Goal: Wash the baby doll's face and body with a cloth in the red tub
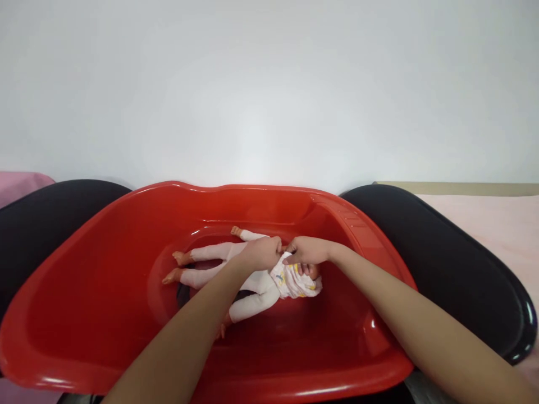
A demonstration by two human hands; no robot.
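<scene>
A baby doll (236,269) in a white sleepsuit lies on its back inside a red plastic tub (105,292), feet to the left and head to the right. My left hand (261,252) is closed on the suit's fabric at the doll's chest. My right hand (307,251) is closed on the fabric by the neck, partly covering the doll's head. The two hands meet knuckle to knuckle above the doll's upper body. The doll's near arm sticks out toward me from under my left forearm.
The tub sits on a black surface (455,264) that shows on both sides. A pale pink cloth (497,224) lies at the right, another pink piece (21,185) at the far left. A plain white wall (269,84) fills the background.
</scene>
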